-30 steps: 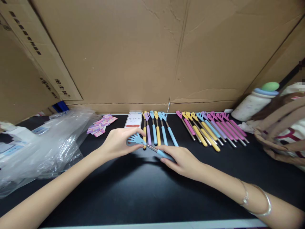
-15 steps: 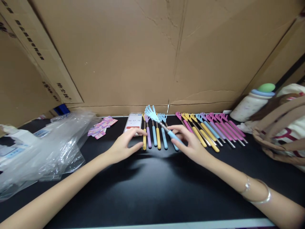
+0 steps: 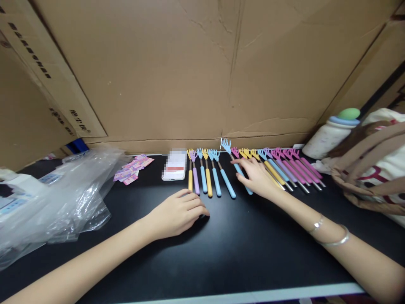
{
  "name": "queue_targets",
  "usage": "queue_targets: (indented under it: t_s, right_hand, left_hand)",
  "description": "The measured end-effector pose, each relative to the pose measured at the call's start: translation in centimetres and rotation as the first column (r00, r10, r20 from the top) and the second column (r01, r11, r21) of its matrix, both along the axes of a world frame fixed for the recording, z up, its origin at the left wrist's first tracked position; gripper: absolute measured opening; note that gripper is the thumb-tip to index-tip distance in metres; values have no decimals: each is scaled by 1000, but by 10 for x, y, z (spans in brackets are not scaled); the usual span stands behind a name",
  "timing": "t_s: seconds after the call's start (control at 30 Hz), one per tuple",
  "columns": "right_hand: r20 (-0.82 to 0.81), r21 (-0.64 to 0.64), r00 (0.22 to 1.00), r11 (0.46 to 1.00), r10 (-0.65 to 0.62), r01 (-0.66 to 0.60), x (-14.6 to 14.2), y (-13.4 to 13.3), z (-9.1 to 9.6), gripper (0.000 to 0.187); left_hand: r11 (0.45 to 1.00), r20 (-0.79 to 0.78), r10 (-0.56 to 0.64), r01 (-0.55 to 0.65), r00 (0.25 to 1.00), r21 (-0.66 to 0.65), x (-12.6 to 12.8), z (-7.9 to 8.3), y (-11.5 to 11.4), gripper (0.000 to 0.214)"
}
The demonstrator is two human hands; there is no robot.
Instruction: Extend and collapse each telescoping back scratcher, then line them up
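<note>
My right hand point(image 3: 255, 178) lies over a blue back scratcher point(image 3: 226, 146) with a claw head and a light blue handle, fingers closed on its shaft. It holds the scratcher down on the black table point(image 3: 228, 253), in the gap between a left row of scratchers point(image 3: 205, 179) and a right row of scratchers point(image 3: 286, 166). The rows mix yellow, purple, blue and pink handles, heads toward the cardboard wall. My left hand point(image 3: 181, 213) rests on the table in front of the left row, fingers loosely bent, holding nothing.
A phone point(image 3: 174, 165) lies left of the rows, with pink labels point(image 3: 133, 167) beside it. Crumpled clear plastic bags point(image 3: 63, 194) fill the left side. At the right stand a white bottle point(image 3: 332, 133) and a handbag point(image 3: 373, 169). A cardboard wall point(image 3: 190, 63) closes the back.
My right hand carried the blue scratcher from the table's middle up and right, then laid it between the two rows. My left hand let go of its head and drew back onto the table.
</note>
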State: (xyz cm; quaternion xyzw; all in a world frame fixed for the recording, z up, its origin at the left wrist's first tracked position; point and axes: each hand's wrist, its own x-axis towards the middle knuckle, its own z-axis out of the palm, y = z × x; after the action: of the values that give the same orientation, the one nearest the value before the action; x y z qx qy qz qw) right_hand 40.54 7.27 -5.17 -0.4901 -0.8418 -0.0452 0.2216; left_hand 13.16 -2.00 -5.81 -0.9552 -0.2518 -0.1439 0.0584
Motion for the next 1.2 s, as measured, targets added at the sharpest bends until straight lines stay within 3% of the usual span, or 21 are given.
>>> queue_targets:
  t_s: [0.3, 1.2]
  right_hand:
    - [117, 1, 993, 1000, -29, 29, -3, 2, -18, 37]
    - [109, 66, 993, 997, -47, 40, -8, 6, -24, 31]
  left_hand:
    - [1000, -26, -4, 4, 1000, 0, 1, -2, 0, 25]
    - [999, -69, 27, -24, 997, 49, 0, -12, 1, 23]
